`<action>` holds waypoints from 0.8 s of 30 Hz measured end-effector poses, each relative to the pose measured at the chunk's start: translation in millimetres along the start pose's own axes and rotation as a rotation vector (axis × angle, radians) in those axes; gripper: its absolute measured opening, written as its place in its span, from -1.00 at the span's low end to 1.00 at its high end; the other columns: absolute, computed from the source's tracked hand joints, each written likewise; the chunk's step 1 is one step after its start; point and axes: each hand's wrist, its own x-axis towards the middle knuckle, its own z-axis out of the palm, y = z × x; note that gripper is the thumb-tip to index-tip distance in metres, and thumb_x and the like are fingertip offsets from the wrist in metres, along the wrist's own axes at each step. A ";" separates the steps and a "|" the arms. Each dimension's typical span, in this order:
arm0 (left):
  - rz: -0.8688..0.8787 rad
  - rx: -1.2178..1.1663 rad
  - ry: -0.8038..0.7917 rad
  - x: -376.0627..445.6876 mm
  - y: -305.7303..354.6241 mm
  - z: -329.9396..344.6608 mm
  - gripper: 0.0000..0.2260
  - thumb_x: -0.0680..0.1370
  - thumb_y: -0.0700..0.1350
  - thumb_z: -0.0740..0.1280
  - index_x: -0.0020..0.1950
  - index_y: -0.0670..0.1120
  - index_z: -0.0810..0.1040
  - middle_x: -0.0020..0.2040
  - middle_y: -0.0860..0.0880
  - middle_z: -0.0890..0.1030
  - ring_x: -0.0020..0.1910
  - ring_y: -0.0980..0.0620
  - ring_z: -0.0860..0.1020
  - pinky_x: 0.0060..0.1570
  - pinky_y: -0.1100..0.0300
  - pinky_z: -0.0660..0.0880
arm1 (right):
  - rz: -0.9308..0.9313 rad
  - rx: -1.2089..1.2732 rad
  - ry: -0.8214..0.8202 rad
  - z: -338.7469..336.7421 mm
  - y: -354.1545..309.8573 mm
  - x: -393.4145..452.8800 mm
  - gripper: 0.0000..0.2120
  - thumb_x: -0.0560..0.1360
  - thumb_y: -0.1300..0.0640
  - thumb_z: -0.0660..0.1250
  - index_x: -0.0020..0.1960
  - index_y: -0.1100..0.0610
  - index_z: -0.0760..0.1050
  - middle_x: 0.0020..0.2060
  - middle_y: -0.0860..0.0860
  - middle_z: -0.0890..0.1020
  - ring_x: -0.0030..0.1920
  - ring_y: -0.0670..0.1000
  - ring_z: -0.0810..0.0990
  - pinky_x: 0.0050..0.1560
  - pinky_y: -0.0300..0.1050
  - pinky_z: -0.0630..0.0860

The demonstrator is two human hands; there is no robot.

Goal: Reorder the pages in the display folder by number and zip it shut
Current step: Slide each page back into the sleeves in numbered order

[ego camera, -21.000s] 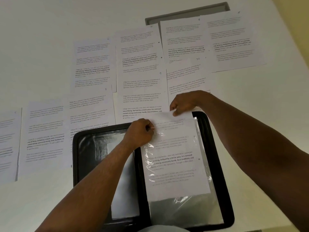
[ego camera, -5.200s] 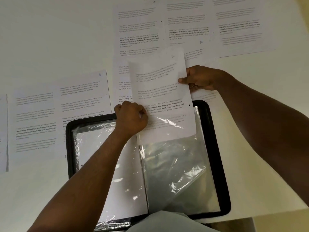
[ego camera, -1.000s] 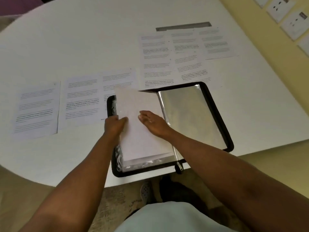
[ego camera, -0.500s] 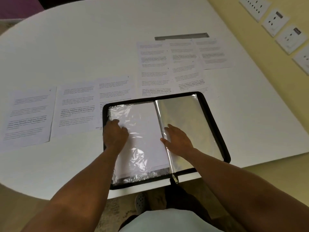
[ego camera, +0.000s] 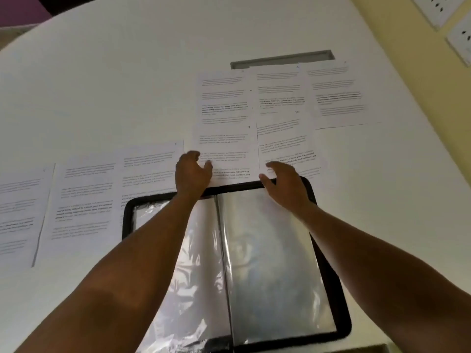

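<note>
The display folder [ego camera: 328, 250] lay open at the near edge of the white table [ego camera: 102, 85], its clear sleeves uppermost, the right-hand sleeve [ego camera: 275, 263] looking empty and the left one [ego camera: 193, 271] showing a pale sheet behind the glare.

Going left to right, the likeliest slip sat with the left hand [ego camera: 192, 173]: its fingers were loosely curled over the lower corner of a printed page [ego camera: 224, 154] just beyond the folder's far rim, and whether they pinched the paper or only touched it could not be told. That page overlapped its neighbours, so a lift might have dragged a second sheet along or skewed the row. The page numbers were too blurred to read, so a wrong page could have gone into the next sleeve. The right hand [ego camera: 285, 184] hovered spread and holding nothing over the far rim beside another page [ego camera: 285, 149]; a brush from it might have shifted that stack.

Counted: one folder, two hands, two sleeves showing. About three loose sheets lay in the left row [ego camera: 84, 197] and at least five in the far cluster; overlaps kept the total uncertain. A grey slot [ego camera: 281, 58] sat beyond them, with wall sockets [ego camera: 458, 39] to the right.
</note>
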 end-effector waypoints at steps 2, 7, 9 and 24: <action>-0.033 0.010 0.004 29.9 10.1 8.9 -0.57 0.55 -0.01 0.37 0.34 -0.20 0.47 0.23 -0.15 0.55 0.20 -0.11 0.51 0.20 0.11 0.40 | 0.005 0.023 0.029 -5.4 4.5 33.3 -0.59 0.53 -0.02 0.36 0.29 0.19 0.51 0.22 0.12 0.59 0.27 0.14 0.50 0.32 0.03 0.39; -0.115 0.034 0.030 103.9 25.3 29.1 -0.47 0.53 0.04 0.39 0.39 -0.21 0.41 0.27 -0.17 0.52 0.26 -0.12 0.48 0.24 0.09 0.41 | 0.036 0.082 0.031 -4.9 8.7 120.5 -0.60 0.54 0.02 0.35 0.30 0.19 0.49 0.15 0.10 0.61 0.18 0.10 0.55 0.22 -0.06 0.44; -0.129 0.049 0.029 129.1 27.7 33.2 -0.44 0.51 0.07 0.40 0.40 -0.22 0.40 0.29 -0.18 0.50 0.29 -0.13 0.47 0.26 0.07 0.41 | 0.027 0.093 0.058 -2.5 6.1 148.2 -0.61 0.53 0.03 0.37 0.27 0.21 0.49 0.09 0.11 0.62 0.13 0.10 0.58 0.18 -0.06 0.48; -0.391 0.301 -0.114 262.1 54.2 70.3 -0.12 0.27 0.18 0.58 0.40 -0.22 0.29 0.31 -0.15 0.38 0.34 -0.16 0.34 0.25 -0.04 0.46 | 0.320 -0.118 -0.013 37.9 -17.6 296.3 -0.43 0.49 0.03 0.43 0.35 0.25 0.28 0.27 0.18 0.41 0.24 0.11 0.47 0.24 -0.10 0.45</action>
